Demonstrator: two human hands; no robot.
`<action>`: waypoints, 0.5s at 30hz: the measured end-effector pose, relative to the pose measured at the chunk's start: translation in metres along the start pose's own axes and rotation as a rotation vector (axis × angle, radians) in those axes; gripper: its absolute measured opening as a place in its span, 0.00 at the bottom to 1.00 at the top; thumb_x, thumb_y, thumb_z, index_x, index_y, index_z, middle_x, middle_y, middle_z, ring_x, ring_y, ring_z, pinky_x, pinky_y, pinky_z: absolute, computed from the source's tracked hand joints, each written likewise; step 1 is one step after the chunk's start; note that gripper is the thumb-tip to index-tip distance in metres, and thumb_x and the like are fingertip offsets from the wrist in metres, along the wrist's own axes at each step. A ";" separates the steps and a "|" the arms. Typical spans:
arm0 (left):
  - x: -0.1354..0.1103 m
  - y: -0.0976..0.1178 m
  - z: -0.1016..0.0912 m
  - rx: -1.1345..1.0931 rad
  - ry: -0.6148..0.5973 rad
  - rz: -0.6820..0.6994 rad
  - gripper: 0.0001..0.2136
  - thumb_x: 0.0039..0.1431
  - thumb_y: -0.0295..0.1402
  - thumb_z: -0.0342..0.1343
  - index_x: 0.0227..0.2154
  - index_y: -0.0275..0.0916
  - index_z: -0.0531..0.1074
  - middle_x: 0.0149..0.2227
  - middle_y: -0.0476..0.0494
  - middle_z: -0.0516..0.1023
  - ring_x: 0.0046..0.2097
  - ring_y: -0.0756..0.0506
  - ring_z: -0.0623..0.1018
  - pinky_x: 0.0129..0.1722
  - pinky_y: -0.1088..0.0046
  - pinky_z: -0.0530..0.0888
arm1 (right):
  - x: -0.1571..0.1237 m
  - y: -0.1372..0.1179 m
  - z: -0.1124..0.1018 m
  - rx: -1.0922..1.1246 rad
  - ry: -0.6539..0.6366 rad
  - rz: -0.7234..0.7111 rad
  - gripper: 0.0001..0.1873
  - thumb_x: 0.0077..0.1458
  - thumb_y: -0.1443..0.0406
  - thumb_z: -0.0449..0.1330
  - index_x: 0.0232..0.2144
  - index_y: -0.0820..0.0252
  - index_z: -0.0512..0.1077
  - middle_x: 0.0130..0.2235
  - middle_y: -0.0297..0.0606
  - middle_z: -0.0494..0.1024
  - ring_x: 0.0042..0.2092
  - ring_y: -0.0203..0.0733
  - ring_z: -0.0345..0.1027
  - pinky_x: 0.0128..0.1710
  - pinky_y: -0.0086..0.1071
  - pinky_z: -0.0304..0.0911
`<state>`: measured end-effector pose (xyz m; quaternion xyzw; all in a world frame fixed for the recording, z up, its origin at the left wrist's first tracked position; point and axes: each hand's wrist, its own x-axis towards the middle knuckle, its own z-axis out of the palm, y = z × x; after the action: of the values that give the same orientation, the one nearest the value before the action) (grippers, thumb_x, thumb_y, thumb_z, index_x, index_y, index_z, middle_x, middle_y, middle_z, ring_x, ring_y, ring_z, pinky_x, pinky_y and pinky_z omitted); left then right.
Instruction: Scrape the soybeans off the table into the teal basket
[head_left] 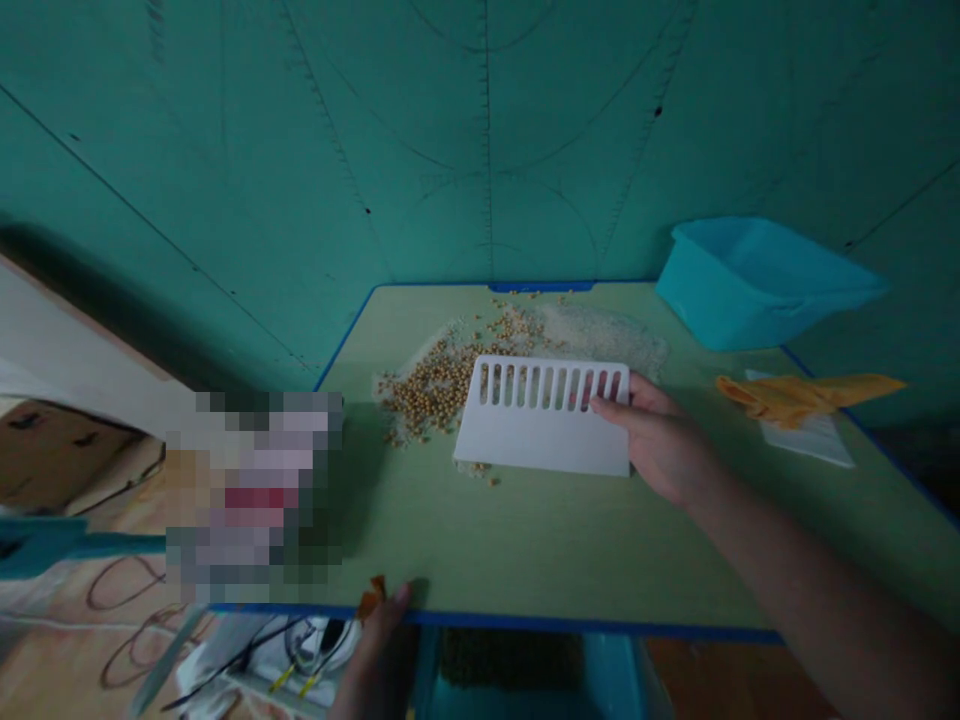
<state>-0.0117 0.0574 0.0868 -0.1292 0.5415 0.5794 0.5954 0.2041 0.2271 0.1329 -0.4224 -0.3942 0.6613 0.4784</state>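
My right hand (664, 440) grips the right end of a white plastic board (544, 435) with a row of slots along its far edge. Its thumb lies over the slotted face; the other fingers are partly hidden behind. The board is tilted over the table, beside a spread of yellow-brown beans (431, 390) and pale, fine grains (600, 335). Some beans and grains lie at the board's near edge. At the table's front edge is my left hand (379, 630), its thumb on the tabletop beside a small orange-brown scrap (372, 597). Its other fingers are hidden.
A turquoise tub (750, 300) stands at the table's back right. Nearer lies an orange cloth (802, 397) over a white sheet (814, 440). The green table (570, 560) has a blue rim and meets a green wall. Another blue bin (615, 670) and cables (315, 640) sit below.
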 end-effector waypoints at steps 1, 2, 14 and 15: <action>-0.003 0.002 0.002 0.015 0.002 -0.011 0.09 0.41 0.26 0.61 0.29 0.41 0.77 0.31 0.45 0.83 0.47 0.36 0.74 0.52 0.56 0.66 | 0.000 0.000 0.000 -0.006 -0.008 -0.001 0.10 0.43 0.67 0.62 0.33 0.55 0.71 0.33 0.32 0.77 0.36 0.38 0.69 0.42 0.36 0.60; -0.006 0.004 0.004 0.031 0.003 -0.023 0.07 0.41 0.26 0.61 0.27 0.42 0.77 0.29 0.46 0.83 0.46 0.36 0.75 0.51 0.57 0.66 | 0.000 0.001 -0.001 -0.010 -0.015 0.002 0.10 0.43 0.67 0.62 0.33 0.55 0.71 0.33 0.32 0.77 0.36 0.38 0.70 0.42 0.36 0.60; -0.002 0.015 0.002 0.135 0.002 0.053 0.06 0.33 0.25 0.65 0.17 0.42 0.75 0.22 0.52 0.80 0.28 0.45 0.78 0.29 0.72 0.75 | -0.001 0.003 -0.002 -0.031 -0.047 0.017 0.11 0.43 0.66 0.62 0.34 0.55 0.71 0.35 0.33 0.77 0.37 0.39 0.69 0.43 0.37 0.59; -0.002 0.013 0.002 0.132 0.021 0.073 0.06 0.33 0.26 0.65 0.16 0.42 0.75 0.21 0.51 0.80 0.28 0.44 0.78 0.28 0.71 0.75 | -0.001 0.003 -0.002 -0.028 -0.055 0.018 0.11 0.44 0.66 0.62 0.34 0.55 0.71 0.35 0.33 0.77 0.38 0.39 0.69 0.43 0.37 0.59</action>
<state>-0.0210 0.0621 0.0956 -0.0759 0.5890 0.5624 0.5753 0.2057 0.2260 0.1295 -0.4143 -0.4123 0.6715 0.4555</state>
